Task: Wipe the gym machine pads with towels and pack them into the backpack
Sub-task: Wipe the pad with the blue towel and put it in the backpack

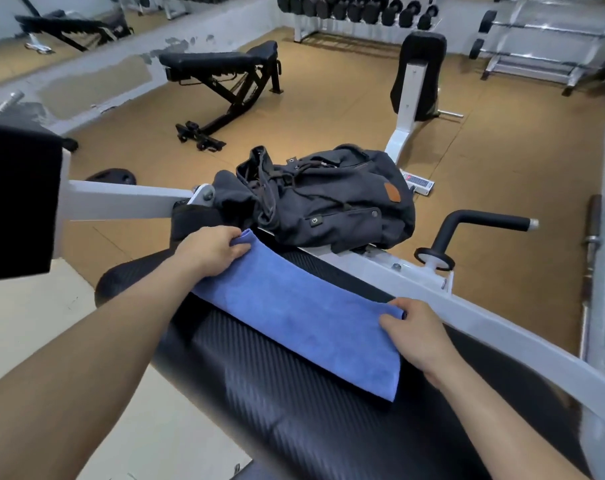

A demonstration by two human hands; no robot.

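Head: hands (212, 249) pinch towel (304, 313) lying seemingly diagonal.

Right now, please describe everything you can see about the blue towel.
The blue towel looks like soft plush cloth, folded into a long strip. It lies flat and diagonally across the black ribbed machine pad. The left hand grips its far end near the dark backpack; the right hand holds the near end.

Both bare arms reach forward — the left hand (212, 249) pinching with curled fingers, the right hand (415, 332) gripping likewise, set well apart.
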